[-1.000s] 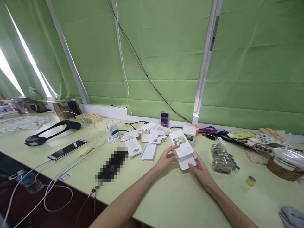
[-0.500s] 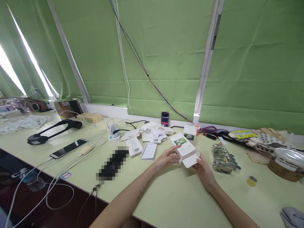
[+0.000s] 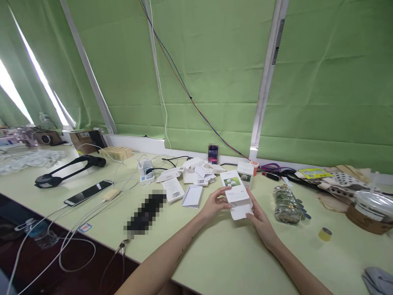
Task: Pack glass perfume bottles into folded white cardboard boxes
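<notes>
Between my hands is a small white cardboard box (image 3: 237,189) with a picture of white flowers on green, held a little above the table. Its near end flap (image 3: 241,212) hangs open toward me. My left hand (image 3: 216,203) grips the box's left side, fingers across its front. On the right side, my right hand (image 3: 258,216) holds it, with the thumb at the flap. Just behind stands a similar white box (image 3: 245,174) with a flower picture. To the left lies a pile of flattened white cartons (image 3: 196,174), some with barcodes.
Right of my hands are a glass jar (image 3: 287,207), several dark discs (image 3: 303,211), a yellow tape roll (image 3: 325,234) and a lidded drink cup (image 3: 370,211). A phone (image 3: 89,192), white cables (image 3: 89,219) and a black headset-like frame (image 3: 70,170) lie left. The table's front edge (image 3: 135,259) runs below.
The box has turned slightly and squared up toward me, its flap shifting left. My right hand has moved a little left and higher along its side.
</notes>
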Tool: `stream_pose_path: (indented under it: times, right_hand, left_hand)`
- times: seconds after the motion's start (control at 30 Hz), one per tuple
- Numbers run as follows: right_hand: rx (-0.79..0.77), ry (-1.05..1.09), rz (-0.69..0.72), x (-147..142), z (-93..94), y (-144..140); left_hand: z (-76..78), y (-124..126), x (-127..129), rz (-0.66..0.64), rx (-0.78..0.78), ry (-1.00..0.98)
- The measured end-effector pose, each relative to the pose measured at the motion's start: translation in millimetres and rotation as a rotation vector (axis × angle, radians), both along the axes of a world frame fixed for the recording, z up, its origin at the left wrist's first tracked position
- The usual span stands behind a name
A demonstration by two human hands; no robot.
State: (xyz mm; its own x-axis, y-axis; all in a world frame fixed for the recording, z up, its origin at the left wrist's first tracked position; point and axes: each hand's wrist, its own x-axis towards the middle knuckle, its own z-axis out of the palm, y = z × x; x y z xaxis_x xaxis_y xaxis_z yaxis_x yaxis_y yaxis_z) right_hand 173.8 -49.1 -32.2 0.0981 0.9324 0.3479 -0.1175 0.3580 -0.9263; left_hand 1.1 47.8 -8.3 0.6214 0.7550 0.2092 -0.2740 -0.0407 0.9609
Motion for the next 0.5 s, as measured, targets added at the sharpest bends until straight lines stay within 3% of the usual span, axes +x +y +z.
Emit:
stream_pose_path:
  times: [0.5]
  right_hand:
    - [-0.048,0.167,-0.030,6.3,-4.3,2.9]
  left_hand:
    - [0.9,-2.6,-1.4,-0.022,0.106,0.033]
